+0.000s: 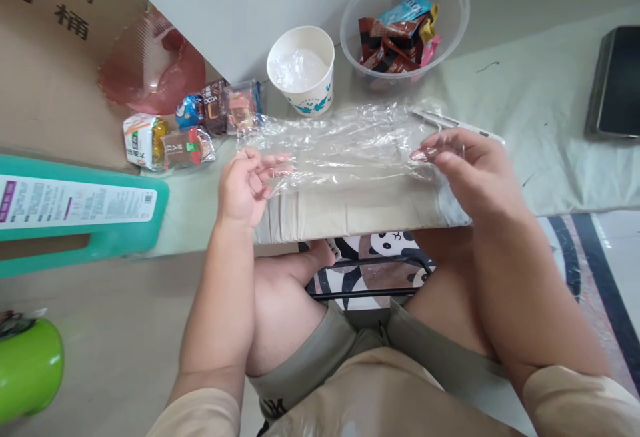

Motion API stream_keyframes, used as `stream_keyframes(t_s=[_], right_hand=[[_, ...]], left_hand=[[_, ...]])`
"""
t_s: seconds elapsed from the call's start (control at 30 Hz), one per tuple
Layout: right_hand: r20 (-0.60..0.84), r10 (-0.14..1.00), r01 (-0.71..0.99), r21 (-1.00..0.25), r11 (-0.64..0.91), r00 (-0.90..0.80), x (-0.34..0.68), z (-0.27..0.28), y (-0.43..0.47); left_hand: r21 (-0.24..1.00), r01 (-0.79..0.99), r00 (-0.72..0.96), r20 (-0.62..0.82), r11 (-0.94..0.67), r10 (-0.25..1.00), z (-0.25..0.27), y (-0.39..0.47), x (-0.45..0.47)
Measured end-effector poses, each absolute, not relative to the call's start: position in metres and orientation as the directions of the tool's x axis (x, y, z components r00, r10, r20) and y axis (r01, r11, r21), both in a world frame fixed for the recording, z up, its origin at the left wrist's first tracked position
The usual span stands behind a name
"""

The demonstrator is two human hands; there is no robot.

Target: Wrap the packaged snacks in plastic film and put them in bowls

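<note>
A clear, crinkled plastic bag or sheet stretches between my hands over the table's near edge. My left hand has its curled fingers closed on the left end of it. At the other end, my right hand pinches the plastic between thumb and fingers. A slim white object lies just behind my right hand, partly under the plastic; its kind is unclear. Beyond the plastic stands a white paper cup with crumpled clear wrap inside. Several wrapped snacks lie past my left hand.
A clear plastic bowl at the back holds several wrapped treats. A dark device lies far right. On the left are a cardboard box, a pink ribbed dish and a teal container. A green bin stands below.
</note>
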State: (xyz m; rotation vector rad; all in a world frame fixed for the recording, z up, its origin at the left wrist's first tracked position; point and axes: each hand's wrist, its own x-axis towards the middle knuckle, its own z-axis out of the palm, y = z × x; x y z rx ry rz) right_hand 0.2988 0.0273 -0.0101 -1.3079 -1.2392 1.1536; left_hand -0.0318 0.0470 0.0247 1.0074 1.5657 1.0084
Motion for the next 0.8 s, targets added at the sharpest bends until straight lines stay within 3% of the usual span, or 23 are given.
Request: stream_keyframes(t_s=[0.1,0.23,0.33,0.53,0.67,0.8], right_hand=[[0.013,0.999,0.087,-0.996,0.01,0.029,0.295,-0.014,0.027],[0.192,0.969,-0.093,-0.974,0.208,0.158,0.283,-0.018,0.03],[0.262,0.922,-0.08,-0.952,0.296,0.285,0.278,-0.015,0.03],[0.015,0.936,0.077,-0.997,-0.013,0.352,0.28,-0.009,0.027],[-0.036,0.941,0.115,-0.99,-0.079,0.337,0.283,-0.013,0.029],[-0.122,0.95,0.259,-0.945,-0.2,0.287,0.283,-0.008,0.03]], left_hand=[[0.937,0.118,-0.187,-0.304,0.329,0.934,0.025,0.048,-0.032],[0.918,0.114,-0.178,-0.357,0.379,0.917,0.023,0.048,-0.029],[0.91,0.073,-0.16,-0.392,0.407,0.906,0.023,0.047,-0.027],[0.881,0.073,-0.188,-0.448,0.467,0.874,0.025,0.048,-0.024],[0.861,0.134,-0.251,-0.45,0.491,0.857,0.024,0.048,-0.025],[0.872,0.208,-0.246,-0.392,0.443,0.886,0.02,0.046,-0.026]])
